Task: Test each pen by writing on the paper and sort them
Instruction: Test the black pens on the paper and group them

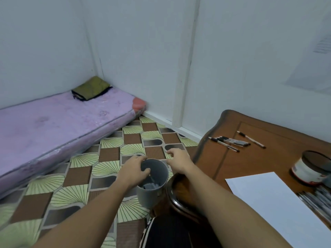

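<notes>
A grey bin [152, 196] stands on the patterned floor just left of the wooden table [254, 163], with scraps inside it. My left hand [135, 168] has its fingers curled over the bin's left rim. My right hand [178, 161] hovers past the right rim with spread fingers and holds nothing. On the table's far corner lies a bundle of several pens [228, 141], with a single pen [251, 139] beside it. A white paper sheet [279, 203] lies nearer me. More pens [317, 199], blurred, lie at its right edge.
A dark-lidded jar [309, 168] stands on the table right of the paper. A purple mattress [53, 126] with a folded green cloth [90, 88] lies on the floor along the left wall. A dark curved wooden edge [179, 196] sits between the bin and the table.
</notes>
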`<state>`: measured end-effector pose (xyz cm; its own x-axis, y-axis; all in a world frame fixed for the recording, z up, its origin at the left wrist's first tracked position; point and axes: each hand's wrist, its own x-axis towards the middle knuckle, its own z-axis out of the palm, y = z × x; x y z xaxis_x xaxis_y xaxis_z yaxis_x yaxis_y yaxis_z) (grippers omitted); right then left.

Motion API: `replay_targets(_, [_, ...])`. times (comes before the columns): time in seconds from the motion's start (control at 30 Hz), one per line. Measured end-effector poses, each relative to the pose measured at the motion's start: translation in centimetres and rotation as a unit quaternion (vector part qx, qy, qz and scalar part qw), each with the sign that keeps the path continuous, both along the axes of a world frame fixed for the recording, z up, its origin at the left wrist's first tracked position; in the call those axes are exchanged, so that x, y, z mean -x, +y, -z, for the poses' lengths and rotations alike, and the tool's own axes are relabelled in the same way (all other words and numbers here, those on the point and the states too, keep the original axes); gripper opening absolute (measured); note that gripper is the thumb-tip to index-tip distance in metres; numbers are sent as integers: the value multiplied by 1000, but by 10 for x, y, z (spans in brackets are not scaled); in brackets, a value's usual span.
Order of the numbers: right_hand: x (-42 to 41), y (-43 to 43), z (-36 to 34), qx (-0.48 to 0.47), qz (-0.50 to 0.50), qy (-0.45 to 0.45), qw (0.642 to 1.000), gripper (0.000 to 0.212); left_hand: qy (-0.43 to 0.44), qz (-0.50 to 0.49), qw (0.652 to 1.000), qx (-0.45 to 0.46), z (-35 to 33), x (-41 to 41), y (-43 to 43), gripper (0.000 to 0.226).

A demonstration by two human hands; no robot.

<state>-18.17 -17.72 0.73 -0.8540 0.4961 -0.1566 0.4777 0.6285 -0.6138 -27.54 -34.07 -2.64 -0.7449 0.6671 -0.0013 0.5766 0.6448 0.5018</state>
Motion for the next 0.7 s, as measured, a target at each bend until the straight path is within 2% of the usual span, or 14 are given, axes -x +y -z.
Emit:
replay_targets(0.2, [-36,36,-4,-21,45,88,995,28,18,39,998,-54,-10,-26,41,53])
replay_targets(0.33, [-70,72,-5,-37,87,88,992,20,33,89,992,-80,-12,-52,78,51])
replay_targets(0.57, [-121,143,4,-53,216,71,972,24,-1,185,979,-81,-9,-107,135,52])
replay_targets(0.7, [-127,174,12,-43,254,47,965,33,-4,227,971,-75,0,-127,157,55])
